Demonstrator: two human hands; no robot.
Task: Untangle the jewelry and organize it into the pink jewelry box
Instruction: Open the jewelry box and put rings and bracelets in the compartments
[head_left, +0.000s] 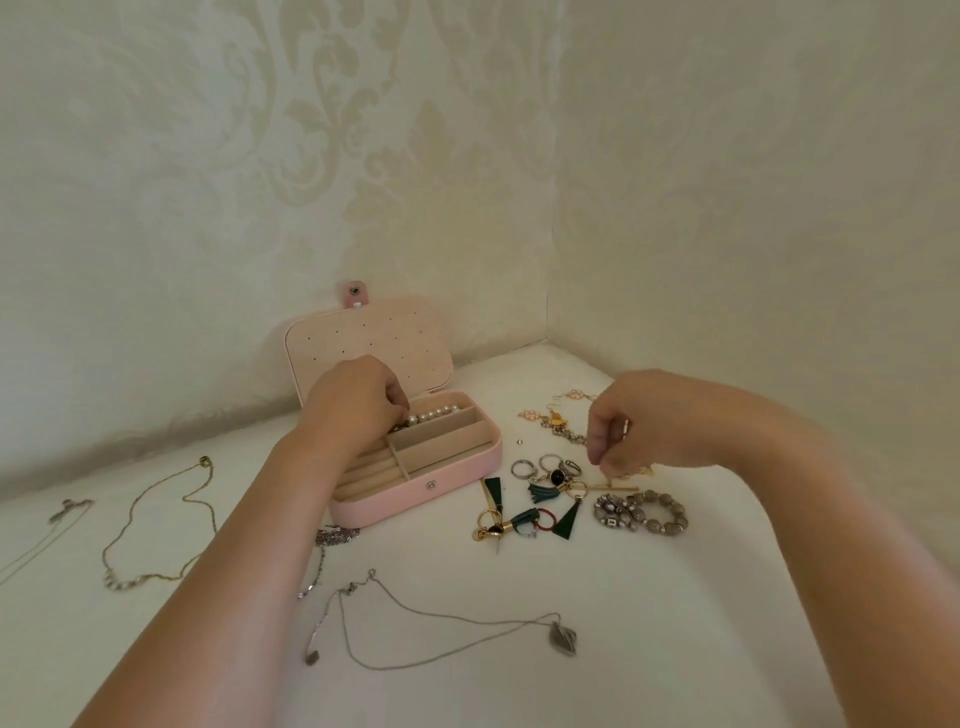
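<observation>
the open jewelry box (415, 500) sits mid-frame on the table (649, 623), its lid raised toward the wall (156, 260) behind. a pearl strand (436, 414) lies in its rear compartment. right of it lie rings (557, 475), earrings (569, 519) and, farther right, a beaded bracelet (641, 512). a chain necklace (122, 582) lies at left and a pendant necklace (563, 640) at lower centre.

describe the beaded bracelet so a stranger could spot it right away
Start at the open pink jewelry box by the wall and look right, past the heap of rings and green earrings. The beaded bracelet lies at that heap's right edge, near the right hand; it alone is a loop of chunky grey beads.
</observation>
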